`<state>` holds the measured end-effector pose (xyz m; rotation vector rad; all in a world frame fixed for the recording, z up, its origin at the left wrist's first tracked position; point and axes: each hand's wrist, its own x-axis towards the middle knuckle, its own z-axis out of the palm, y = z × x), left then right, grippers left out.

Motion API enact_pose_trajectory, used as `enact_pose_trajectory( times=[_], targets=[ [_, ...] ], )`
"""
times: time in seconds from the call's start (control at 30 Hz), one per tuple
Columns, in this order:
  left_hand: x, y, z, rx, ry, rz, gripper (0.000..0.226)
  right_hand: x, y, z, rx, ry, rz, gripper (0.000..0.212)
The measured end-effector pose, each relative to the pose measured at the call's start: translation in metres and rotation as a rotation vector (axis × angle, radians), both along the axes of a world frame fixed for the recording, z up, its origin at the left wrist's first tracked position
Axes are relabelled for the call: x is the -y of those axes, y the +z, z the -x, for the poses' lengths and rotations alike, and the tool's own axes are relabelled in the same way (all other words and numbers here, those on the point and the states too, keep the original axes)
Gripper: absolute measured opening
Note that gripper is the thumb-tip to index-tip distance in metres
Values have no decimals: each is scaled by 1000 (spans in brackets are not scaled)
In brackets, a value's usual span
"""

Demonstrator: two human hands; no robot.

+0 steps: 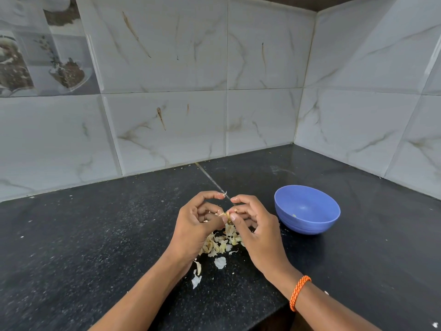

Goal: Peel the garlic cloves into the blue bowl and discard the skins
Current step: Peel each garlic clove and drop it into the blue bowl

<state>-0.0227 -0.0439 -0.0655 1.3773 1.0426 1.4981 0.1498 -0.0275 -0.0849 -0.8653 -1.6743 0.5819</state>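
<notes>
I can read no writing anywhere in front of me: no words, labels, brands or numbers. The blue bowl [307, 209] is plain, the tiles [167, 68] carry only marble veining, and the picture tile [40, 51] at upper left shows images but no lettering I can make out.

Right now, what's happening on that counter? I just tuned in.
A person is peeling garlic over a black counter. Both the left hand and the right hand pinch a garlic clove between the fingertips. Loose skins lie piled beneath the hands. The blue bowl sits to the right, nearly empty.
</notes>
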Motion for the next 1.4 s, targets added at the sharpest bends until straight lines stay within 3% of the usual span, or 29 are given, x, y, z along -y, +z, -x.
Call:
enact_pose_trajectory(
  times=[0.27,0.8,1.17,1.4],
  targets=[
    [0,1,0,-27,-41,14,42,0,3,-2,-160,76,117,37],
    [-3,-2,3,-32,35,12,40,-4,0,-4,-141,-44,81,47],
    [-7,-10,4,-360,193,-75,44,-4,0,-4,-134,-59,43,46],
    [-8,-12,1,-497,279,-146,31,-4,-2,-3,-60,-128,-8,36]
  ],
)
